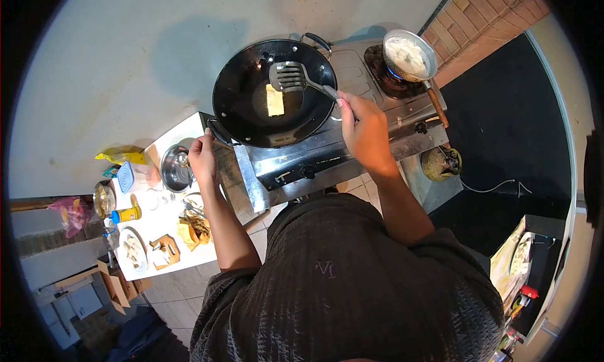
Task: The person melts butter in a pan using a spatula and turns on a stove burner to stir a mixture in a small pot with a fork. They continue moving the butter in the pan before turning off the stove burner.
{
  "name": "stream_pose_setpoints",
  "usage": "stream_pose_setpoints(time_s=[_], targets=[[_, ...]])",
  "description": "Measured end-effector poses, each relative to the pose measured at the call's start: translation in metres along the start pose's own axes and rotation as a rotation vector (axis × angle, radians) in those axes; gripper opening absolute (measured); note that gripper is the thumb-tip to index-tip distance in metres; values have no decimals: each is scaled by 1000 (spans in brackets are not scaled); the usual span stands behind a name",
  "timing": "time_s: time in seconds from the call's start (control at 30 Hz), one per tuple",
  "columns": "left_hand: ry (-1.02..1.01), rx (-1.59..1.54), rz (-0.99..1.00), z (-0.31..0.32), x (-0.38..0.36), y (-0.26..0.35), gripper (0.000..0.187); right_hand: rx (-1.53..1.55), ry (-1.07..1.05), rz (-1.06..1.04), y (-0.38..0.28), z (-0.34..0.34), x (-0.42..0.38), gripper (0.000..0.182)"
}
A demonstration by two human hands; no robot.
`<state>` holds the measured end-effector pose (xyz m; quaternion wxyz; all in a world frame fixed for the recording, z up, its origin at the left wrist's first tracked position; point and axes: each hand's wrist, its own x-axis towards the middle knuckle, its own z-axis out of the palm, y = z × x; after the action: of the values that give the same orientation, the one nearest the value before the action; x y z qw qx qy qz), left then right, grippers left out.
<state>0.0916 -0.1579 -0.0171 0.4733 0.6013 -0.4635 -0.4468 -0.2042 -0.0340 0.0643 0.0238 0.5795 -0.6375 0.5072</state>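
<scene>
A large black wok [236,97] sits on the left side of the gas stove [286,167]. My left hand [203,157] is closed at its near-left loop handle [218,131], fingertips pinching it. In my right hand [365,130] is a slotted metal spatula [290,77], gripped by its handle. The spatula's slotted head hangs over the inside of the wok, overlapping the upper end of a pale yellow rectangular piece of food [275,104]. That piece lies near the middle of the wok's dark, shiny bottom.
A saucepan [429,50] with white contents stands over a blue flame at right, its wooden handle [436,102] pointing toward me. On the left, a white table [154,220] holds a metal bowl [173,173], a yellow jar [130,214] and a plate [144,261]. A gas cylinder [434,165] stands below.
</scene>
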Motion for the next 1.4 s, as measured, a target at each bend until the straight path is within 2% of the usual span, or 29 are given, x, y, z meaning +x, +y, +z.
stream_pose_setpoints(time_s=[0.1,0.57,0.97,1.3,1.4], targets=[[-10,43,-68,-3,-2,2,29,2,11,0,-1,2,-1,13],[-9,2,-76,-1,-6,1,29,-72,31,8,4,-3,-7,23],[28,17,-42,2,-10,-3,30,-61,0,49,6,-11,-8,21],[41,26,-31,2,-17,-2,30,-40,-54,21,11,-14,-5,20],[51,29,-44,4,-22,2,29,-14,-5,-27,15,-12,-2,19]])
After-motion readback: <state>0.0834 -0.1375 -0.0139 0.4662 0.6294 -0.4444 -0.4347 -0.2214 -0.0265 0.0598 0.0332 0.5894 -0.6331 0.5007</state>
